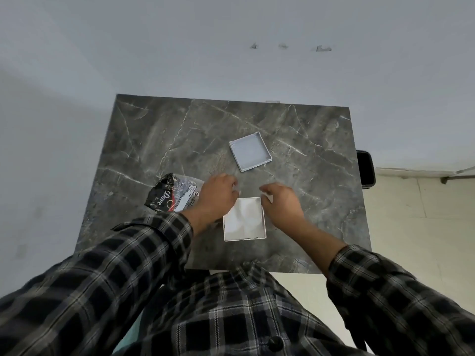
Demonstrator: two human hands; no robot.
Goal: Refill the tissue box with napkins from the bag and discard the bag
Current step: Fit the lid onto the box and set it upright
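Note:
A white square tissue box (244,236) stands open on the dark marble table (180,140), with white napkins (245,217) lying inside it. Its grey lid (249,151) lies upside down farther back. A crumpled black and clear plastic bag (169,195) rests to the left of the box. My left hand (218,195) hovers over the box's far left corner, fingers loosely curled, partly covering the bag. My right hand (281,201) is at the far right corner, fingers bent near the rim. Both hands look blurred and seem to hold nothing.
The table stands against a pale grey wall. A black object (366,168) sits beside the table's right edge on the light floor. My checked shirt fills the bottom of the view.

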